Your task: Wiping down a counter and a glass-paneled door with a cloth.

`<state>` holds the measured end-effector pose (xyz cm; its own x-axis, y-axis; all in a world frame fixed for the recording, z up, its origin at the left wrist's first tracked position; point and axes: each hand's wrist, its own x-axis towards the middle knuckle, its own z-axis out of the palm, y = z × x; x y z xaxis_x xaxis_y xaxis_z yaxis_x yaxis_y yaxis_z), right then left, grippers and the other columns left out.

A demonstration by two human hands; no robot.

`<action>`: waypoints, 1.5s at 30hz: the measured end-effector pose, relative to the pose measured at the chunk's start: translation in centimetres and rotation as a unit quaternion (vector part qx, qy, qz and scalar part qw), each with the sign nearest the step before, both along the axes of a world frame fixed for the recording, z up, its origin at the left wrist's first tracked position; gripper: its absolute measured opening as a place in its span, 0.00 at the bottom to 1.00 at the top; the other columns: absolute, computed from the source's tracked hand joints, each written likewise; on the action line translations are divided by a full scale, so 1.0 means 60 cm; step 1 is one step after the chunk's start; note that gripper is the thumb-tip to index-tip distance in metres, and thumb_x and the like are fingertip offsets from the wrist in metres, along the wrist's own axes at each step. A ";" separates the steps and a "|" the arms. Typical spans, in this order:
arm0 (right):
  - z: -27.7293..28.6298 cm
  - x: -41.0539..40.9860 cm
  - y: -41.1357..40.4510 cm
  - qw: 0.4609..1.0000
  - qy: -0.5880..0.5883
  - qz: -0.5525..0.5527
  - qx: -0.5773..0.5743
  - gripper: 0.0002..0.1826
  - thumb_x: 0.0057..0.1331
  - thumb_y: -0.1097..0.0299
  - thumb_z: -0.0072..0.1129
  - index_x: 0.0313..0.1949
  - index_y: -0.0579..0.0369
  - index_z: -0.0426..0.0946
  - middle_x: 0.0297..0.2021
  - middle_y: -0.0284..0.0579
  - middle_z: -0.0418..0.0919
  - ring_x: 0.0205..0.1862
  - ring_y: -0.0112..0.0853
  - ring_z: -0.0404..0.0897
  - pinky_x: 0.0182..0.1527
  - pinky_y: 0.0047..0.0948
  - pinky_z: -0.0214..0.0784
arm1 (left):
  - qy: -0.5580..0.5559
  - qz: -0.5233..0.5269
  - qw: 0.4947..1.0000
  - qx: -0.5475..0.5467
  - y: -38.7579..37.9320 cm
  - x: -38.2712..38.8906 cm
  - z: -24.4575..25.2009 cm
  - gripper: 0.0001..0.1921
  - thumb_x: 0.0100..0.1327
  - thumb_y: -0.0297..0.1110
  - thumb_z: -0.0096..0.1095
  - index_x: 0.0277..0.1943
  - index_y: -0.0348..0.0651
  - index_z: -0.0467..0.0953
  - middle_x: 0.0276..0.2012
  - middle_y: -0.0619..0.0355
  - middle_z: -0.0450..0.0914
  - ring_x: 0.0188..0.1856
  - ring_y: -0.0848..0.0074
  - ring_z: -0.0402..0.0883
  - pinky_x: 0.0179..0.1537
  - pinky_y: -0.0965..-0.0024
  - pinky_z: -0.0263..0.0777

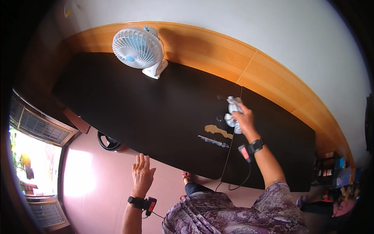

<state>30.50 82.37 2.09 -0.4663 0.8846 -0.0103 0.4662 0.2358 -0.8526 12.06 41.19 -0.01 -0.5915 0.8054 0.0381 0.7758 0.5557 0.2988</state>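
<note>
My right hand (244, 117) grips a crumpled whitish cloth or plastic piece (233, 111) over the dark tabletop (131, 102), near the seam between its two sections. Left of the cloth are two small wet-looking spots (220, 97). Nearer to me lie an irregular tan patch (217, 130) and a thin greyish strip (213, 141); what they are made of I cannot tell. My left hand (142, 172) holds nothing, its fingers spread apart beside the table's near edge, over the floor. A band with a small device is on each wrist.
A white clip fan (138, 49) with a blue centre stands at the table's back, by the tiled wall. A black wheel-like object (109, 142) is under the near left edge. Cables hang from both wrist devices. At the far right are a rack (325, 172) and another person (344, 204).
</note>
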 end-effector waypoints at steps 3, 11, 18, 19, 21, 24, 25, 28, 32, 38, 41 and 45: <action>-0.013 0.002 0.051 0.952 -0.241 -0.066 0.178 0.28 0.45 0.62 0.58 0.47 0.59 0.76 0.33 0.59 0.79 0.37 0.48 0.80 0.41 0.41 0.71 | 0.019 0.013 1.000 -0.014 0.035 -0.018 0.003 0.31 0.49 0.32 0.69 0.56 0.34 0.67 0.59 0.38 0.65 0.63 0.49 0.62 0.57 0.50 0.58; -0.035 -0.172 -0.076 0.956 -0.015 0.248 0.155 0.22 0.48 0.71 0.60 0.46 0.59 0.76 0.37 0.53 0.78 0.41 0.44 0.74 0.46 0.38 0.68 | 0.071 0.031 0.995 -0.068 0.087 -0.053 0.007 0.38 0.47 0.39 0.72 0.60 0.31 0.62 0.63 0.34 0.57 0.66 0.47 0.54 0.59 0.44 0.53; -0.062 -0.136 0.205 0.920 -0.270 0.025 0.283 0.24 0.53 0.63 0.53 0.52 0.51 0.71 0.34 0.53 0.77 0.39 0.47 0.76 0.47 0.47 0.66 | 0.012 0.081 0.990 -0.112 0.088 -0.053 0.002 0.48 0.49 0.48 0.68 0.64 0.27 0.51 0.65 0.27 0.43 0.68 0.38 0.43 0.59 0.44 0.54; -0.076 -0.148 0.201 0.918 -0.328 -0.029 0.221 0.28 0.55 0.62 0.50 0.57 0.48 0.65 0.45 0.56 0.73 0.49 0.51 0.69 0.50 0.49 0.62 | 0.016 0.092 0.989 -0.115 0.088 -0.058 0.000 0.48 0.49 0.48 0.68 0.64 0.27 0.51 0.65 0.27 0.43 0.68 0.38 0.43 0.59 0.44 0.54; -0.079 -0.200 0.171 0.911 -0.348 -0.010 0.220 0.29 0.56 0.63 0.52 0.59 0.51 0.62 0.51 0.54 0.67 0.52 0.52 0.65 0.50 0.49 0.64 | 0.020 0.058 0.991 -0.116 0.080 -0.054 -0.003 0.48 0.49 0.48 0.68 0.64 0.24 0.50 0.65 0.25 0.43 0.67 0.36 0.43 0.59 0.45 0.55; -0.073 -0.312 0.109 0.917 -0.272 0.032 0.288 0.31 0.54 0.68 0.55 0.59 0.55 0.60 0.53 0.53 0.65 0.52 0.49 0.65 0.47 0.49 0.68 | 0.020 0.061 0.991 -0.118 0.078 -0.056 0.000 0.49 0.48 0.48 0.69 0.63 0.23 0.50 0.64 0.23 0.42 0.67 0.34 0.43 0.59 0.46 0.56; -0.073 -0.352 0.098 0.918 -0.252 0.063 0.300 0.30 0.55 0.67 0.56 0.58 0.54 0.60 0.53 0.52 0.65 0.52 0.49 0.65 0.46 0.50 0.68 | 0.015 0.057 0.990 -0.124 0.079 -0.058 0.000 0.49 0.48 0.48 0.69 0.63 0.22 0.50 0.64 0.23 0.43 0.67 0.34 0.43 0.59 0.47 0.56; -0.075 -0.454 0.078 0.913 -0.208 0.157 0.314 0.30 0.52 0.63 0.62 0.54 0.49 0.63 0.51 0.49 0.66 0.53 0.47 0.64 0.45 0.49 0.68 | 0.011 0.050 0.991 -0.123 0.085 -0.058 -0.001 0.49 0.48 0.48 0.69 0.63 0.22 0.50 0.64 0.23 0.43 0.67 0.34 0.44 0.59 0.47 0.56; -0.056 -0.507 -0.005 0.895 -0.179 0.231 0.338 0.28 0.52 0.66 0.61 0.53 0.49 0.64 0.49 0.47 0.68 0.51 0.46 0.65 0.39 0.49 0.66 | -0.008 0.065 0.990 -0.124 0.088 -0.060 0.010 0.49 0.48 0.49 0.68 0.63 0.22 0.51 0.64 0.23 0.44 0.67 0.34 0.43 0.59 0.47 0.56; -0.028 -0.377 -0.231 0.819 -0.123 0.446 0.339 0.31 0.53 0.68 0.55 0.59 0.56 0.64 0.52 0.57 0.66 0.50 0.46 0.66 0.38 0.44 0.64 | 0.020 0.049 0.994 -0.096 0.079 -0.064 -0.004 0.47 0.48 0.50 0.68 0.62 0.21 0.54 0.63 0.21 0.44 0.66 0.33 0.46 0.57 0.50 0.61; -0.038 -0.246 -0.345 0.759 -0.023 0.520 0.392 0.27 0.56 0.66 0.50 0.57 0.60 0.67 0.52 0.63 0.66 0.46 0.42 0.69 0.34 0.37 0.66 | 0.024 0.041 0.996 -0.071 0.062 -0.068 -0.015 0.46 0.48 0.49 0.69 0.60 0.21 0.57 0.63 0.20 0.43 0.66 0.32 0.45 0.57 0.50 0.61; 0.008 -0.277 -0.261 0.803 -0.101 0.455 0.372 0.22 0.54 0.70 0.51 0.51 0.53 0.72 0.40 0.47 0.69 0.38 0.39 0.69 0.29 0.38 0.63 | -0.075 0.009 0.996 0.042 0.012 -0.096 0.005 0.42 0.48 0.47 0.70 0.60 0.29 0.61 0.66 0.32 0.46 0.69 0.44 0.45 0.60 0.54 0.58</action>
<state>13.86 66.72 2.59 -0.9781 -0.0259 0.2067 -0.0778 0.9659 -0.2469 6.31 41.89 0.27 -0.6104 0.7920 0.0148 0.7085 0.5375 0.4573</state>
